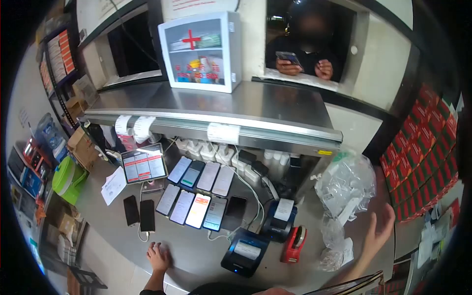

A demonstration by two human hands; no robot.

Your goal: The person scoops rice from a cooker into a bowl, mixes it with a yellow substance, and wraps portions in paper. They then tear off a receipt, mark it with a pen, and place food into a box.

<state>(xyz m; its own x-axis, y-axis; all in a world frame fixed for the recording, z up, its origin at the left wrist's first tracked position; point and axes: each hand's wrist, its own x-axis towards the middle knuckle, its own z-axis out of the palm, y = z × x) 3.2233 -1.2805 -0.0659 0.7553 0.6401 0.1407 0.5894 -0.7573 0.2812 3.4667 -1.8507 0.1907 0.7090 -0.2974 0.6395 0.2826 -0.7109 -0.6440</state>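
Left hand: the left hand point(158, 256) lies flat on the near edge of the desk point(196, 253), fingers spread, holding nothing; the forearm comes up from 6 o'clock.
Right hand: the right hand point(379, 230) is raised off the desk at the far right, open with the fingers loosely apart, empty; its forearm slants in from 7 o'clock.
Nearest to the right hand: a large plastic bag point(346, 186) of white items sits at about 11 o'clock from it, near but apart; a small plastic bag point(333, 248) lies at about 9 o'clock.
Nearest to the left hand: a black phone point(147, 215) on a cable lies at about 12 o'clock, long axis running 12 to 6, not touched.
Between the hands: a receipt printer point(244, 251) at 3 o'clock from the left hand, then a red tape dispenser point(294, 244).
Which hand is closer: the right to the bags, the left to the phones.
Further back: rows of lit phones, a tablet point(143, 165), and another person point(305, 54) at the window holding a phone.
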